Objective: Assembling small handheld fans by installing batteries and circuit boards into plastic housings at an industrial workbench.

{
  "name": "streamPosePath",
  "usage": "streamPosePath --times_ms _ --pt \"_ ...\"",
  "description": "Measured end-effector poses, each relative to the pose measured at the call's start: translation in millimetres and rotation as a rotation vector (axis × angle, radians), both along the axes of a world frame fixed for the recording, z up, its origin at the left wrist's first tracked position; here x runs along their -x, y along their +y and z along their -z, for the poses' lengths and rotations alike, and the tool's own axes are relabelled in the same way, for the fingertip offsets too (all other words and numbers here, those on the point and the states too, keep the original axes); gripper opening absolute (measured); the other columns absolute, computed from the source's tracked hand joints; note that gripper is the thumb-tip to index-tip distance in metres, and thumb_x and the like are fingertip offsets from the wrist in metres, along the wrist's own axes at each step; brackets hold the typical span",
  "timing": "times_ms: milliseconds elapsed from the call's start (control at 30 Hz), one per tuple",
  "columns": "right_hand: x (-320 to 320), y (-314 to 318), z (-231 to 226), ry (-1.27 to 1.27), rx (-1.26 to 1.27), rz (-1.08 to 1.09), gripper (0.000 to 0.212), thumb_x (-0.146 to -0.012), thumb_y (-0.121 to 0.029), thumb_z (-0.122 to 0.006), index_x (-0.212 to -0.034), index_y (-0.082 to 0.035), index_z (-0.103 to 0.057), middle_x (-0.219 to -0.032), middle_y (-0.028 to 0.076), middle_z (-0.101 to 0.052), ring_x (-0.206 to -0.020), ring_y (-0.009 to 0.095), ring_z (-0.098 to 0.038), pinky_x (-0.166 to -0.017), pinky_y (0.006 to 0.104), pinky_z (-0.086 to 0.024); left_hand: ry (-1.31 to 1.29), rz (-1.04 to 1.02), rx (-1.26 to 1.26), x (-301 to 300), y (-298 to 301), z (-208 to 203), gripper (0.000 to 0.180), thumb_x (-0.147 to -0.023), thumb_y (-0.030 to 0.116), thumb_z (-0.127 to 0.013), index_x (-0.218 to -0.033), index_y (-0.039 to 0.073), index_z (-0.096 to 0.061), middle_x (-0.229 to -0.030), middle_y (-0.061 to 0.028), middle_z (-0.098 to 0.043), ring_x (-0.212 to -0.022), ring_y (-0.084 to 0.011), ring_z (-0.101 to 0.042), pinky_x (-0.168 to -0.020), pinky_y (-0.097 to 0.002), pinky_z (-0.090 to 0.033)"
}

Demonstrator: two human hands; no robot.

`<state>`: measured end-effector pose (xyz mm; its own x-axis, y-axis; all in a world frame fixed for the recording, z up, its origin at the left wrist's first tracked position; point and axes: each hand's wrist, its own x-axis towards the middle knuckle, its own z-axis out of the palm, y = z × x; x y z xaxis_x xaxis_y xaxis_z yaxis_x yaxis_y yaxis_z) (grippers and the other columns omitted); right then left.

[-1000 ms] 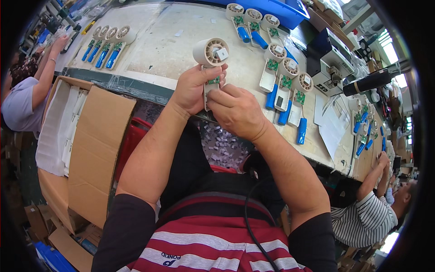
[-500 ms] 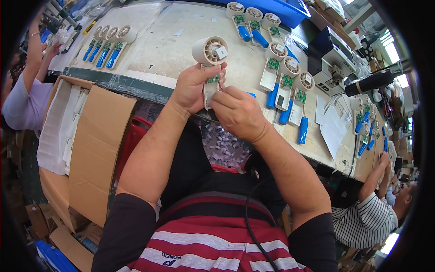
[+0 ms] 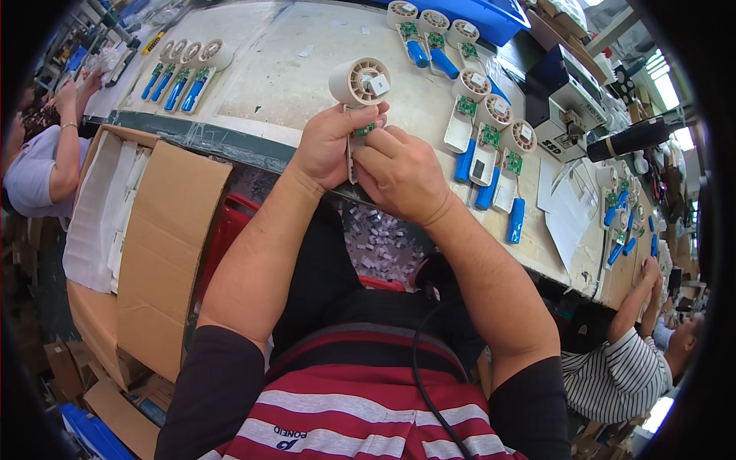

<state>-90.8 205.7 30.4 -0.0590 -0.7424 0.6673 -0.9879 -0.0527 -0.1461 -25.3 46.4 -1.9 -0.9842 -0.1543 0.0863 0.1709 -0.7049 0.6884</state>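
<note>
White handheld-fan housing (image 3: 354, 84) | over the workbench's (image 3: 264, 103) near edge; long axis near-to-far, slotted round head far, handle near | left hand (image 3: 328, 147) clamped around handle from left | right hand (image 3: 405, 173) on handle's right, bent fingers beside green circuit board (image 3: 363, 130), any pinch hidden | both hands touching, neither nearer

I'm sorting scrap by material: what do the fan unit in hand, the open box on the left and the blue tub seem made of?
Fan unit: probably hard plastic, smooth off-white, with moulded-looking spokes.
Open box: apparently cardboard, by its matte brown surface and folded-out flap.
Blue tub: likely plastic, evenly coloured and slightly glossy; only part shows.
</note>
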Motion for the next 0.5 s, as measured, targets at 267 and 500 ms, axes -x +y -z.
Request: streamPosePath --times_ms 267,500 --pt "1.7 -3.1 4.0 -0.016 0.016 0.006 0.013 -0.076 -0.011 -0.073 -0.083 -0.009 -0.062 -0.09 0.007 -0.059 -0.082 0.026 -0.065 -0.068 0.0389 -0.055 -0.037 -0.043 0.02 0.1 1.5 -1.7 0.031 -0.104 0.017 -0.065 -0.125 -0.006 -0.064 -0.108 -0.009 -0.067 -0.101 -0.0164 -0.065 -0.095 -0.0307 -0.052" --pt "3.8 -6.9 5.9 0.038 0.01 0.005 0.012 -0.077 -0.013 -0.072 -0.083 -0.01 -0.062 -0.088 0.006 -0.058 -0.082 0.026 -0.065 -0.067 0.0385 -0.055 -0.057 -0.079 0.003 0.6 3.4 -3.1 0.032 -0.104 0.017 -0.065 -0.124 -0.007 -0.064 -0.108 -0.0089 -0.066 -0.1 -0.0163 -0.064 -0.094 -0.0307 -0.052"
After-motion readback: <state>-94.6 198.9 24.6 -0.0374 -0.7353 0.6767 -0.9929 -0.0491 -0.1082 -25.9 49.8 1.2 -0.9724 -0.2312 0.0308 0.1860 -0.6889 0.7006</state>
